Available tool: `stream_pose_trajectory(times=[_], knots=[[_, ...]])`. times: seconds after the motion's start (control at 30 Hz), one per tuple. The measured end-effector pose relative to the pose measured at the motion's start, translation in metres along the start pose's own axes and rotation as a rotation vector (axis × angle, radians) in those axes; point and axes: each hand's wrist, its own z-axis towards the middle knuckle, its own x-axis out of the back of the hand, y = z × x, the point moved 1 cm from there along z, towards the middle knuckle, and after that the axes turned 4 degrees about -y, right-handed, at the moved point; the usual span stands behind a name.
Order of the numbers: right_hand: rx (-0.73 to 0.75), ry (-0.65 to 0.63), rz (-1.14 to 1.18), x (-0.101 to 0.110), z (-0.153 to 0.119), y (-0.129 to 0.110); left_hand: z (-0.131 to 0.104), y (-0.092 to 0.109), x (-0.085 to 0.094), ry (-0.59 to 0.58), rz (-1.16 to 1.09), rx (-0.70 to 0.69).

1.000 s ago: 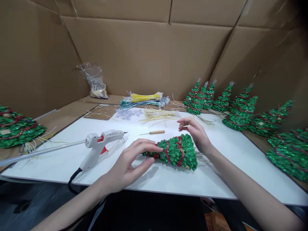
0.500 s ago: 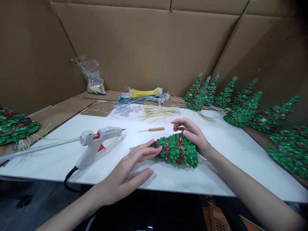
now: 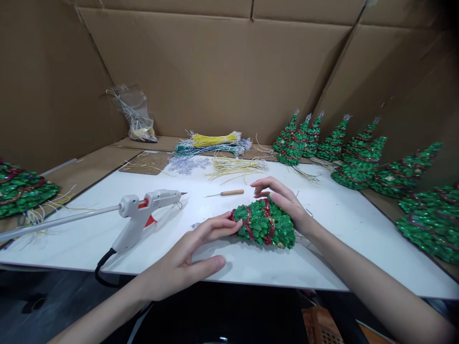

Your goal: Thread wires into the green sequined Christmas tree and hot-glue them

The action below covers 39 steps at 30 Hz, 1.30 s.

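Note:
A small green Christmas tree with glittery leaves and red garland lies on its side on the white board, its narrow end toward the left. My left hand rests its outstretched fingers on that narrow end, thumb held apart and touching nothing. Over the wide end is my right hand, its thumb side against the leaves and its loosely bent fingers apart, not wrapped round the tree. Behind the tree lies an awl with a wooden handle. Thin wires stick out near my right wrist; the tree's base is partly hidden.
A white glue gun with a long glue stick and black cable stands at left. Yellow and green wire bundles, loose yellow wires and clear pieces lie behind. Several finished trees line the right. Cardboard walls enclose the board.
The view has shifted very slightly. Both hands and the tree stay nearly where they were, with my right-hand fingers slightly farther left.

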Motion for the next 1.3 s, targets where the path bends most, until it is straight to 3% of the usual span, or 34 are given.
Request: stream_pose_trajectory(times=[0.53,0.67,0.77,0.9,1.03,1.17,1.3], knots=[[0.04,-0.057,-0.055,0.006,0.0,0.002,-0.001,-0.001,0.001,-0.016,-0.001,-0.04],[0.044,-0.117,-0.08,0.018,0.005,0.001,-0.002,-0.004,0.003,0.019,0.0,-0.054],[0.072,-0.026,-0.148,0.038,0.021,0.001,-0.005,-0.008,0.003,0.068,-0.017,-0.073],[-0.028,0.093,-0.434,0.064,0.055,0.016,-0.008,-0.013,0.003,0.152,-0.046,-0.105],[-0.014,-0.104,-0.962,0.065,0.084,0.05,-0.009,-0.015,0.002,0.173,-0.023,-0.101],[-0.015,-0.213,-1.085,0.051,0.101,0.081,-0.01,-0.014,0.002,0.187,0.033,-0.11],[0.02,-0.262,-1.156,0.04,0.111,0.091,-0.011,-0.01,0.003,0.182,0.044,-0.112]])
